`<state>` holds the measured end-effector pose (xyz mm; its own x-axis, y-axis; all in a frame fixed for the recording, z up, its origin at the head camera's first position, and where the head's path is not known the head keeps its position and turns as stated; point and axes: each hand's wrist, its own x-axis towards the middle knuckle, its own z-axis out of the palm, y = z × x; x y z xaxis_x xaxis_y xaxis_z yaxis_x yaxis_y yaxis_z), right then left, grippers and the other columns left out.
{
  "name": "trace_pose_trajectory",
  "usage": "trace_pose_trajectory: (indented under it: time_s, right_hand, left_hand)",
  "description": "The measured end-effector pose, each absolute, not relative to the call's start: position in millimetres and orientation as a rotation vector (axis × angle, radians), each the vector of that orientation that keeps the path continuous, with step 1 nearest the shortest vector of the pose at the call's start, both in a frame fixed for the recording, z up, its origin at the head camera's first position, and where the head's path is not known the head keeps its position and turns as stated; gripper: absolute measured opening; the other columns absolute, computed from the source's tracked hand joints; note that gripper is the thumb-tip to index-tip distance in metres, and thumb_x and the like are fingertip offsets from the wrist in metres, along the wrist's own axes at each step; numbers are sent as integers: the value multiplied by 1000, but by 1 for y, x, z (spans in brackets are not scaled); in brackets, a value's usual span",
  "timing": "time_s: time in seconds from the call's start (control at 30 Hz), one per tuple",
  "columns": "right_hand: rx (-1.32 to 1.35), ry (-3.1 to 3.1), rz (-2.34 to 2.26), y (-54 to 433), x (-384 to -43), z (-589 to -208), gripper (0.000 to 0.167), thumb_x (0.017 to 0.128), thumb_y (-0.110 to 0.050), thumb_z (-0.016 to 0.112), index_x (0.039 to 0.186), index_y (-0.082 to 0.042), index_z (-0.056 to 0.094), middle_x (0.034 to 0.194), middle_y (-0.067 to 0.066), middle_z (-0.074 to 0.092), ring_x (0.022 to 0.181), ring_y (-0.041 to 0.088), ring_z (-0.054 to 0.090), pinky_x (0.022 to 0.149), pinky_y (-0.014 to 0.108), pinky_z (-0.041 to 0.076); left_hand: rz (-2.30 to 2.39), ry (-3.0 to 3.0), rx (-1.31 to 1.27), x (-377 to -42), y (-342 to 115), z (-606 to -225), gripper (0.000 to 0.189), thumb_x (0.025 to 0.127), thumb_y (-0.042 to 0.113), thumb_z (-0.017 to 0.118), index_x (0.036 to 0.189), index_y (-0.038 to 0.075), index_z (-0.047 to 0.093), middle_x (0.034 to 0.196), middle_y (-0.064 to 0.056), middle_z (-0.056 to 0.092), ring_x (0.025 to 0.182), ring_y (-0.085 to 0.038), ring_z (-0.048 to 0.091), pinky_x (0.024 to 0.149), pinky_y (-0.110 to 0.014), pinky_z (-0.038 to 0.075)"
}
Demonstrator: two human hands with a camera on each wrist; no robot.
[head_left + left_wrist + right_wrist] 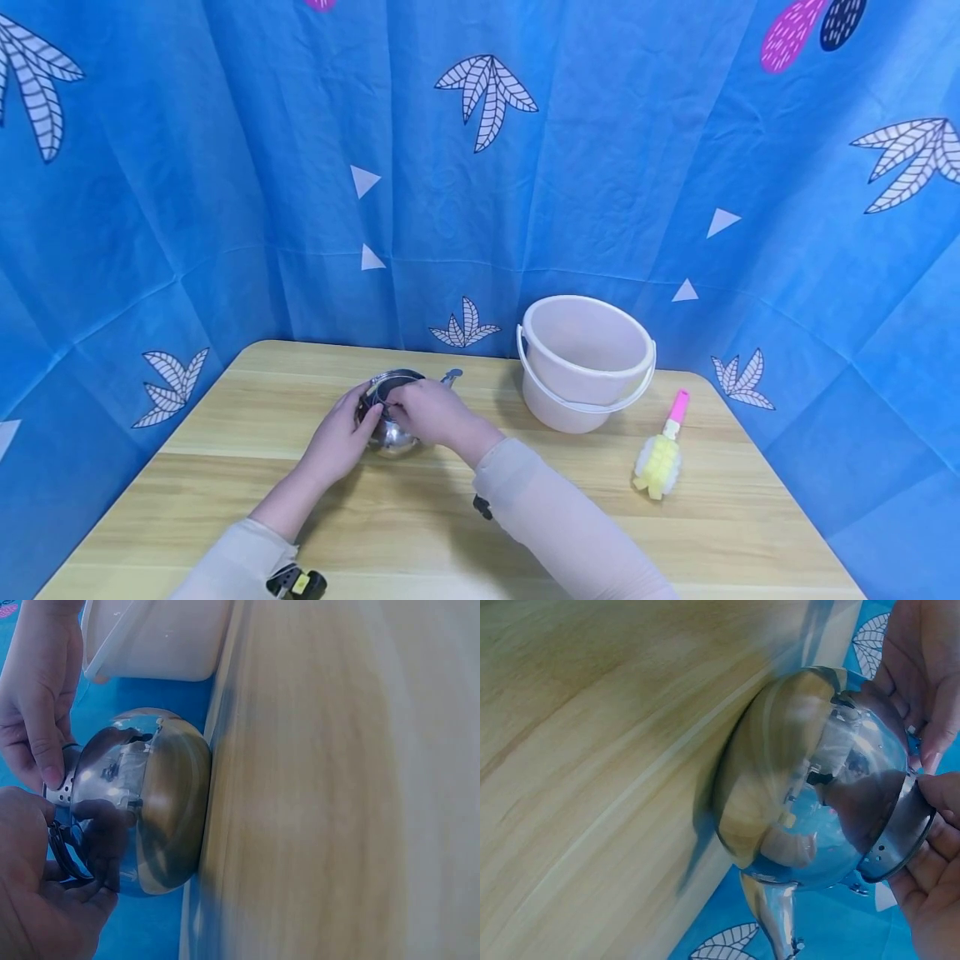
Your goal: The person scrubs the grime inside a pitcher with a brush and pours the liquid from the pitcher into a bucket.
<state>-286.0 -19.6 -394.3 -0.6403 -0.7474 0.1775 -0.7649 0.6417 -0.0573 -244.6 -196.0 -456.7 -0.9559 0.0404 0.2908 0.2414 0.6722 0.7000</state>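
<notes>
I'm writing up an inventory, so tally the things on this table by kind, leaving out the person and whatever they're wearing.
Metal teapot: 1
Perforated metal strainer, at the teapot's mouth: 1
White bucket: 1
Sponge brush with a pink handle: 1
Total: 4
</notes>
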Motion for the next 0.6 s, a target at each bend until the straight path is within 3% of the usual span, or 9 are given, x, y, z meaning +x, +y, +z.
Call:
trace_pose_trajectory:
  time_s: [0.6]
  right_hand:
    - [1266, -2690, 194, -18, -285, -389, 13, 100, -21, 62, 95, -19, 74, 92, -5, 74, 83, 12, 68, 80, 26, 56]
  left_hand:
    - [-1146, -2622, -241, -246, -197, -458, 63, 108, 38, 43, 150, -7, 34, 150, -33, 38, 136, -49, 40, 113, -60, 33]
